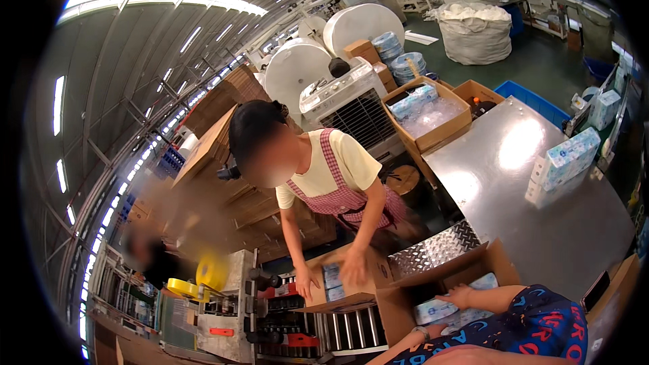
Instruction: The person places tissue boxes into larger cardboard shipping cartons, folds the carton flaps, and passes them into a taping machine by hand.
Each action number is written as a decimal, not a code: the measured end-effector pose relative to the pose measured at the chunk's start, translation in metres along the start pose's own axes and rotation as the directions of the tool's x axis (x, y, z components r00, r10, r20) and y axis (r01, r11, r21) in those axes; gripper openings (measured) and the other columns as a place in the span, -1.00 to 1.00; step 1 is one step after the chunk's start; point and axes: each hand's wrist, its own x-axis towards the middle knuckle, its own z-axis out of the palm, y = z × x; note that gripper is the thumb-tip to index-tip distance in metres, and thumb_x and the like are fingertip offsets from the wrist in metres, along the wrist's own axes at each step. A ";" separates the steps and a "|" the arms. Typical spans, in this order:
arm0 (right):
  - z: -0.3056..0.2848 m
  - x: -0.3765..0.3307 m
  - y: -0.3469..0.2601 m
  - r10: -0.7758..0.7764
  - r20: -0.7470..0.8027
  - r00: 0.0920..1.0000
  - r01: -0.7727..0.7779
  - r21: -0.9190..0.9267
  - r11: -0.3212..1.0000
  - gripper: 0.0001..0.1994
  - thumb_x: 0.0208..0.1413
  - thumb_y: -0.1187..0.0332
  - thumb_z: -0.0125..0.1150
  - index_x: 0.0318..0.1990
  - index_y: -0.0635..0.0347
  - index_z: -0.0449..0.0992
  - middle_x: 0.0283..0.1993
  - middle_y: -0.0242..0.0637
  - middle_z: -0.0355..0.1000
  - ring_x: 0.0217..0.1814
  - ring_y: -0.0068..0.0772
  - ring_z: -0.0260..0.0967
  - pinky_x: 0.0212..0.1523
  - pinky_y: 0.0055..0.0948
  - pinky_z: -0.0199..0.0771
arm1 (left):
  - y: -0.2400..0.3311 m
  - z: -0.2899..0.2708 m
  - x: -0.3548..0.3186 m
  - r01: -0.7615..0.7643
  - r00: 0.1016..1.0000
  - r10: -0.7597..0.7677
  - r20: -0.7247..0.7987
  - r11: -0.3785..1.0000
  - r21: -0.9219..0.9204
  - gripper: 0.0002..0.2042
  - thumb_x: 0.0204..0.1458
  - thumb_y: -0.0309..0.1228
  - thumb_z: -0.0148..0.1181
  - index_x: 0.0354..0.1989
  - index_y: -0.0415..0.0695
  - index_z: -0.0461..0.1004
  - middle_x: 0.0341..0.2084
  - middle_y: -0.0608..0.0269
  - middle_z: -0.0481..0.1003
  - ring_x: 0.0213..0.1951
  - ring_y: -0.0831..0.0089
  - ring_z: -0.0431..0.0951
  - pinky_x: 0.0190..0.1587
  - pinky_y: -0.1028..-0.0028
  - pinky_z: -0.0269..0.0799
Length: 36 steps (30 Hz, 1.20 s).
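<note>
Our patterned sleeve [544, 314] crosses four o'clock, right hand [461, 295] spread on wrapped packs [433, 310]; whether our left hand [435, 330] grips, we cannot tell.

Wide fisheye view, downward from head height

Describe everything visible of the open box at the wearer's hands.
The open box is brown, seemingly cardboard, its top unclosed. It stands right of the picture's lower centre, next to a textured metal plate. Blue-and-white packs lie inside, touched by the right hand; the left hand is also at the box. Its near side is mostly hidden.
</note>
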 end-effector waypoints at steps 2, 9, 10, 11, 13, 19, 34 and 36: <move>0.054 0.023 0.029 0.108 0.141 0.984 -0.120 0.075 0.990 -0.15 0.11 0.16 0.21 0.53 -0.31 -0.10 0.34 -0.06 0.32 0.30 0.00 0.34 0.30 -0.07 0.27 | 0.007 -0.018 -0.021 -0.034 0.985 0.035 -0.170 0.999 0.008 -0.33 0.11 -0.07 0.20 0.31 -0.26 0.26 0.15 -0.21 0.44 0.16 -0.06 0.46 0.23 0.17 0.34; -0.065 0.016 0.076 -0.301 -0.263 0.917 0.399 0.571 0.718 -0.53 0.25 -0.04 0.08 -0.13 0.23 0.64 -0.14 -0.12 0.60 -0.10 -0.14 0.51 -0.05 -0.13 0.49 | 0.029 -0.061 -0.066 0.013 0.884 -0.046 -0.465 0.997 -0.073 -0.40 0.16 -0.11 0.20 0.26 -0.29 0.32 0.07 -0.20 0.48 0.09 -0.02 0.52 0.14 0.19 0.42; -0.150 -0.051 0.080 -0.198 -0.351 0.915 0.394 0.673 0.626 -0.56 0.16 -0.05 0.18 -0.15 0.18 0.65 -0.14 -0.10 0.60 -0.07 -0.15 0.52 -0.03 -0.16 0.48 | 0.025 -0.062 -0.069 -0.004 0.868 -0.042 -0.495 0.996 -0.091 -0.41 0.17 -0.13 0.21 0.25 -0.29 0.33 0.04 -0.19 0.51 0.05 -0.01 0.55 0.11 0.21 0.45; -0.179 -0.097 0.103 0.173 -0.198 0.965 0.024 0.724 0.689 -0.62 0.04 0.01 0.32 -0.15 0.11 0.65 -0.12 -0.10 0.59 -0.06 -0.18 0.53 -0.03 -0.16 0.48 | 0.040 -0.077 -0.062 -0.010 0.880 -0.045 -0.473 0.994 -0.112 -0.45 0.17 -0.16 0.22 0.23 -0.27 0.36 -0.03 -0.15 0.55 -0.02 0.01 0.59 0.04 0.26 0.49; -0.214 -0.172 0.177 0.494 -0.385 0.779 -0.139 0.663 0.736 -0.64 -0.08 0.17 0.44 -0.15 0.14 0.63 -0.28 -0.13 0.59 -0.21 -0.19 0.55 -0.15 -0.14 0.52 | 0.061 -0.092 -0.065 -0.036 0.848 -0.044 -0.529 0.989 -0.141 -0.49 0.14 -0.17 0.24 0.16 -0.26 0.42 -0.08 -0.14 0.57 -0.04 0.01 0.59 0.03 0.21 0.49; -0.161 -0.347 0.373 0.780 -0.552 0.297 -0.934 0.002 0.357 -0.29 -0.13 0.23 0.41 0.28 -0.01 0.36 0.24 -0.10 0.36 0.44 -0.07 0.15 0.34 0.17 0.15 | 0.107 -0.148 -0.046 -0.173 0.688 0.086 -0.721 0.984 -0.048 -0.69 0.12 -0.36 0.26 0.01 -0.21 0.54 -0.16 -0.01 0.60 -0.13 0.17 0.64 -0.05 0.28 0.53; -0.190 -0.267 0.337 0.678 -0.383 0.628 -0.518 0.444 0.731 -0.14 0.00 -0.25 0.23 0.45 -0.15 0.19 0.19 -0.09 0.43 0.41 -0.05 0.20 0.44 0.47 -0.50 | 0.310 -0.326 0.122 0.116 0.640 0.469 -0.608 0.723 0.681 0.01 -0.31 -0.24 0.54 0.41 -0.04 0.10 0.29 -0.12 0.20 0.31 -0.07 0.18 0.35 -0.03 0.05; -0.192 -0.314 0.382 0.867 -0.326 0.376 -0.762 0.424 0.490 -0.22 0.05 -0.26 0.17 0.40 -0.13 0.28 0.34 -0.06 0.29 0.53 -0.03 -0.02 0.42 0.53 -0.53 | 0.313 -0.338 0.139 0.139 0.726 0.426 -0.540 0.678 0.722 0.03 -0.36 -0.24 0.55 0.39 -0.06 0.11 0.16 -0.06 0.28 0.22 -0.04 0.26 0.29 0.02 0.12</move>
